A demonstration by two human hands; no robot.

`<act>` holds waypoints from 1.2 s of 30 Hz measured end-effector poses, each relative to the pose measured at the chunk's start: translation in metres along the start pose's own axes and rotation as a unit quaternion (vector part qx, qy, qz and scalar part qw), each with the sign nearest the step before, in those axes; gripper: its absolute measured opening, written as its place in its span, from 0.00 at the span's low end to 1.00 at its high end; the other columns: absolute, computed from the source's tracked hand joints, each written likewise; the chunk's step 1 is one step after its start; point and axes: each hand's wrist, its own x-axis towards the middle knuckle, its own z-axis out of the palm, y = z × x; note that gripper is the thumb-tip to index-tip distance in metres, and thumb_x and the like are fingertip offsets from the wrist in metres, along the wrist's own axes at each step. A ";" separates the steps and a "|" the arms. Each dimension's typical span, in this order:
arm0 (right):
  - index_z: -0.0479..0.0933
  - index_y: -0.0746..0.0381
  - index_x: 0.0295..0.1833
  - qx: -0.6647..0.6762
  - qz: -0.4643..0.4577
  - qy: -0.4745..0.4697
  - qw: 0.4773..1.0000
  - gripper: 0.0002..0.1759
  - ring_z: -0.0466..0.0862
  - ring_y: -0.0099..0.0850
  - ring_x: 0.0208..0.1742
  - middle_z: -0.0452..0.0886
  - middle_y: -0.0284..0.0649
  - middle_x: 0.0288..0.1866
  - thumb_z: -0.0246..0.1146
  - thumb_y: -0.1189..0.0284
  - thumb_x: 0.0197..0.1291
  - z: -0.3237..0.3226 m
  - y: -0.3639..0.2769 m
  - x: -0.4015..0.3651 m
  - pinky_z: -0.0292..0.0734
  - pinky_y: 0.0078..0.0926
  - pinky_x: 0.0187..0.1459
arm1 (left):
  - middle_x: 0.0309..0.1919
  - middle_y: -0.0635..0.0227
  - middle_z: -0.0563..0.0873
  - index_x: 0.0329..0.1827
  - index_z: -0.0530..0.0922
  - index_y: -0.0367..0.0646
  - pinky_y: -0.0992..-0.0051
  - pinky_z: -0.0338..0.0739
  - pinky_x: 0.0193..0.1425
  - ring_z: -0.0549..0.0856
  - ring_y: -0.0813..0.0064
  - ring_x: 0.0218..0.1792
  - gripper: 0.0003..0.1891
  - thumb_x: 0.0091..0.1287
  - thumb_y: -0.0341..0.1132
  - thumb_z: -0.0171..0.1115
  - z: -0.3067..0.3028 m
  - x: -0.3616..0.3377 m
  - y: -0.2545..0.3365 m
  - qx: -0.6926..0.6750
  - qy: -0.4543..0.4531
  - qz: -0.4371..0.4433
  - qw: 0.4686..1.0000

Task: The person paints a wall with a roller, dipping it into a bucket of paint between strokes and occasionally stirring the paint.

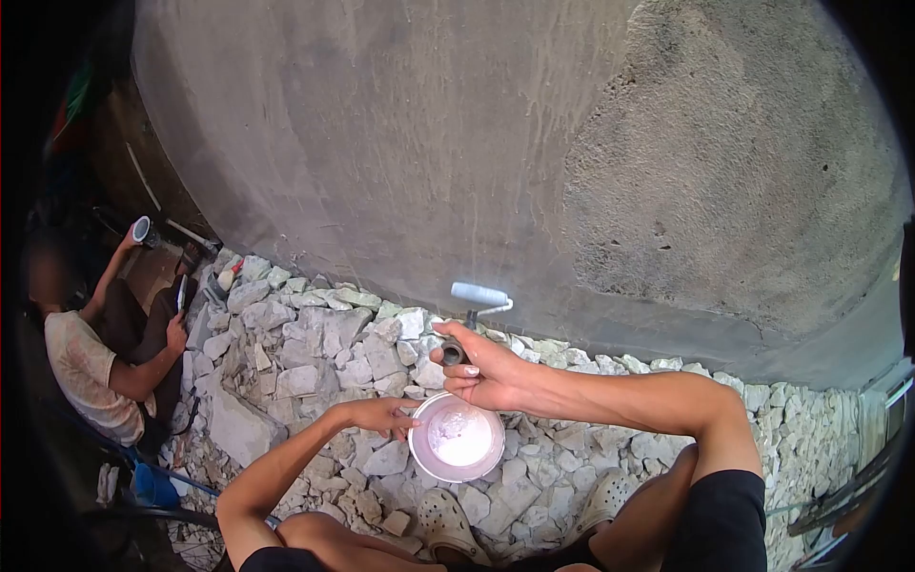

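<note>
My right hand (481,372) is closed around the dark handle of a paint roller (479,294). The roller's pale sleeve is held up close to the foot of the grey wall (400,153), and the hollow handle end points back toward me. Below that hand stands a small white bucket (416,450) with white, wet-looking paint inside. My left hand (379,416) grips the bucket's left rim, its fingertips over the edge.
Broken white stones (286,334) cover the ground along the wall. A rough plaster patch (734,162) spreads over the wall's right part. At the left a person (95,362) sits holding a cup-like container (141,229), near a blue bucket (155,486). My clogs (448,524) rest on the rubble.
</note>
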 end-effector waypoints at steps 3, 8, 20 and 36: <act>0.65 0.58 0.40 0.019 0.005 -0.015 1.000 0.17 0.56 0.15 0.14 0.74 0.31 0.31 0.65 0.61 0.61 0.016 0.000 -0.004 0.52 0.16 0.17 | 0.51 0.61 0.83 0.76 0.55 0.55 0.70 0.78 0.50 0.85 0.72 0.47 0.34 0.70 0.55 0.53 -0.001 0.002 -0.002 -0.004 -0.002 0.002 1.000; 0.66 0.56 0.38 0.001 0.005 0.008 1.000 0.15 0.56 0.14 0.14 0.75 0.32 0.30 0.64 0.60 0.62 -0.039 0.006 0.064 0.50 0.16 0.16 | 0.49 0.61 0.84 0.76 0.55 0.56 0.70 0.78 0.50 0.85 0.72 0.47 0.34 0.71 0.54 0.53 -0.002 0.000 0.007 0.015 -0.011 -0.003 1.000; 0.66 0.57 0.37 0.004 0.004 0.016 1.000 0.16 0.56 0.14 0.13 0.75 0.30 0.29 0.62 0.58 0.63 -0.045 0.005 0.065 0.49 0.15 0.16 | 0.49 0.62 0.83 0.76 0.53 0.54 0.73 0.78 0.46 0.85 0.75 0.45 0.35 0.70 0.54 0.54 -0.002 0.004 -0.001 0.011 -0.015 0.005 1.000; 0.72 0.63 0.39 -0.118 0.005 -0.074 0.990 0.20 0.56 0.15 0.15 0.73 0.31 0.30 0.64 0.56 0.61 0.020 0.006 -0.099 0.52 0.17 0.21 | 0.50 0.64 0.83 0.77 0.52 0.52 0.73 0.78 0.48 0.85 0.75 0.46 0.40 0.67 0.57 0.57 -0.007 0.006 -0.008 -0.015 -0.025 -0.007 1.000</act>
